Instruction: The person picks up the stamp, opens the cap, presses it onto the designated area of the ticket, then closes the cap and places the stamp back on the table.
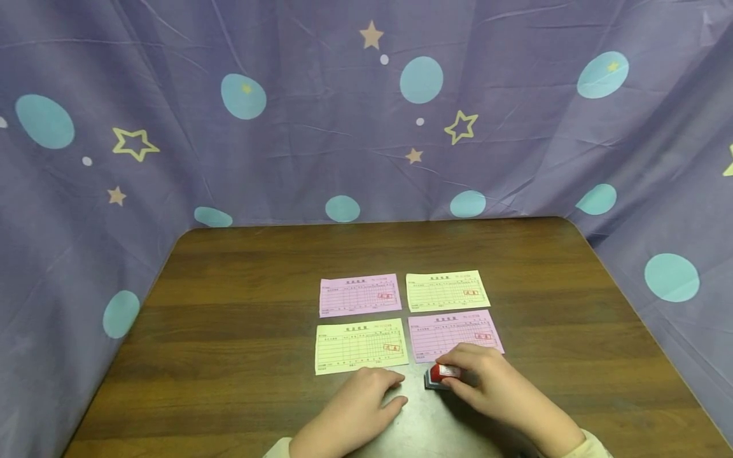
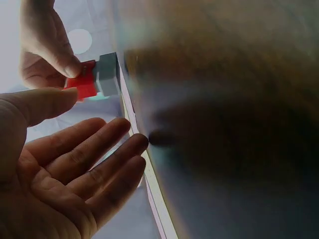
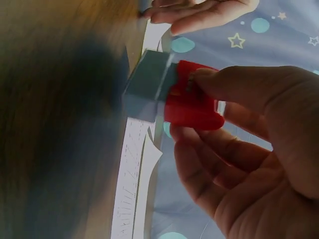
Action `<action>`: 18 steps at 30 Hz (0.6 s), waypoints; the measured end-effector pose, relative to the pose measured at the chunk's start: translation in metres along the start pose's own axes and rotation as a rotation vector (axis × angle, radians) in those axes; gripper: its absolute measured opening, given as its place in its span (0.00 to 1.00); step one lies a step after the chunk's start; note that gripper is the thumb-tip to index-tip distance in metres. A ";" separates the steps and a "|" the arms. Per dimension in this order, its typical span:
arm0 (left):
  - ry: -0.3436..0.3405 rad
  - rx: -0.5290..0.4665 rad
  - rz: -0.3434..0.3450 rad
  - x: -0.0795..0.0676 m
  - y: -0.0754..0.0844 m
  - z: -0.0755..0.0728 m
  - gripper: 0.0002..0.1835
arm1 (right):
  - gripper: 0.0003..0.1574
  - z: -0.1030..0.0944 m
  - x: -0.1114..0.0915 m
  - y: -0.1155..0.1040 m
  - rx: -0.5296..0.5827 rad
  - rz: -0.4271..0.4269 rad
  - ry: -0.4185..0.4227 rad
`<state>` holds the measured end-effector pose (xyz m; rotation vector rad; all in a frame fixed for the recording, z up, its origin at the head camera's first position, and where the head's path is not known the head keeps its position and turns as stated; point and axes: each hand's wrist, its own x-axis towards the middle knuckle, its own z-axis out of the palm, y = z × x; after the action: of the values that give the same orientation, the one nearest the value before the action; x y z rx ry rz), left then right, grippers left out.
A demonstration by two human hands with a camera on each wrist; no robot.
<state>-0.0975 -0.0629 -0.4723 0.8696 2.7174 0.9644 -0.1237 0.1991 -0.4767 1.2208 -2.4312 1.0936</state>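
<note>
My right hand (image 1: 488,383) holds a self-inking stamp (image 1: 438,373) with a red top and a grey base, thumb on one side and fingers on the other. The stamp stands at the tabletop, just below the lower right pink receipt slip (image 1: 449,334). In the right wrist view, the thumb presses the red top (image 3: 192,94) and the grey base (image 3: 147,87) faces the table. My left hand (image 1: 357,407) holds nothing; its fingers are loosely extended near the lower edge of the lower left yellow slip (image 1: 357,346).
Farther back lie another pink slip (image 1: 355,296) and another yellow slip (image 1: 441,292). All these slips bear a small red stamped mark at their right side. The brown wooden table (image 1: 240,286) is bordered by a purple curtain (image 1: 321,152) with stars and dots.
</note>
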 end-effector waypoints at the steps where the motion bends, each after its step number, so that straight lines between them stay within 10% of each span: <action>1: -0.005 0.020 0.002 -0.001 0.000 0.000 0.13 | 0.19 0.000 0.000 0.000 -0.018 0.002 -0.010; 18: 0.008 0.156 0.056 -0.003 0.002 0.001 0.11 | 0.14 -0.002 0.002 -0.001 -0.090 0.012 -0.073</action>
<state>-0.0933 -0.0629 -0.4716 0.9743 2.8203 0.7744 -0.1244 0.1986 -0.4740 1.2402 -2.5149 0.9479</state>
